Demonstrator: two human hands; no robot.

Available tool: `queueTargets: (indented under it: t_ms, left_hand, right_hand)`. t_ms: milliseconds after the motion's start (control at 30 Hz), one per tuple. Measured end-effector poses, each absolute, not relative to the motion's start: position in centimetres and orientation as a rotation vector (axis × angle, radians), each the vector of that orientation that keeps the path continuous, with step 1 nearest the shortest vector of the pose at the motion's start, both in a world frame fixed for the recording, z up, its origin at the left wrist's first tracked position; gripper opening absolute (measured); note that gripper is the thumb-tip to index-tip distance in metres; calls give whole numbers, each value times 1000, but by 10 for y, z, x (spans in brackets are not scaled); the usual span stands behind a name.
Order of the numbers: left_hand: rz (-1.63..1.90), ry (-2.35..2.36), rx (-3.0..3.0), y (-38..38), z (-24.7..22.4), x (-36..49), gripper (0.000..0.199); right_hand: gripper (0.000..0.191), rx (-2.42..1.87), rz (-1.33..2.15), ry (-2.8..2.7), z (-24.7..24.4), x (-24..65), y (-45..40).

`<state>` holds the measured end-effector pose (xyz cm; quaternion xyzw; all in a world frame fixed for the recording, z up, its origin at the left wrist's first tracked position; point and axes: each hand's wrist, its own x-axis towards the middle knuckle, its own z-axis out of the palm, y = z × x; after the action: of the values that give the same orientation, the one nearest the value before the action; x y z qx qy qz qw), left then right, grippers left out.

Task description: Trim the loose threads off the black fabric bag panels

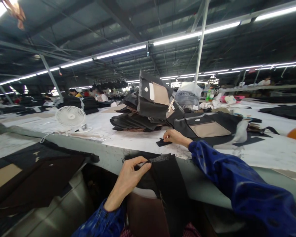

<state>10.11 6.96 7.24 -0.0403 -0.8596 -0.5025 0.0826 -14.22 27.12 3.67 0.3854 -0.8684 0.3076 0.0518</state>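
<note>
My left hand (134, 174) pinches the upper edge of a black fabric piece (171, 184) that hangs down over my lap at the table's front edge. Below that hand, a dark brown panel (148, 214) shows on the same hanging work. Farther forward, my right hand (176, 136) is closed at the fingertips on a small black fabric scrap (161, 142) lying on the white tabletop. Just behind the right hand lies a black fabric panel with a beige pocket piece (209, 129). To its left rises a stack of dark cut panels (138, 121).
A small white fan (70, 117) stands on the table at left. Dark brown panels (39, 181) lie on a lower surface at near left. A plastic bag (187, 93) sits behind the stack. Other people are at tables in the far background.
</note>
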Motion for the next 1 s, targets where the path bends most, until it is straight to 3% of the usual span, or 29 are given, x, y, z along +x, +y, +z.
queueTargets:
  t_ms: [167, 367, 467, 567, 733, 1000]
  left_hand:
    - [-1521, -2422, 109, 62, 76, 96, 38]
    - [-1603, -2405, 66, 63, 72, 101, 34]
    - [-1642, -2393, 65, 65, 69, 105, 33]
    - [-1667, -2377, -10, 65, 68, 109, 37]
    - [-1631, -2409, -64, 63, 66, 117, 47]
    - [-1705, -2337, 80, 57, 61, 118, 53]
  right_hand:
    - [25, 1028, 1230, -2359, 49, -122, 272]
    - [37, 1035, 1872, -1961, 98, -36, 273]
    - [35, 1095, 2050, -1953, 104, 23, 269]
    - [21, 1111, 2185, -2020, 85, 64, 260]
    - [7, 1008, 2181, -2024, 40, 79, 242]
    - [19, 1183, 1842, -1902, 29, 81, 231]
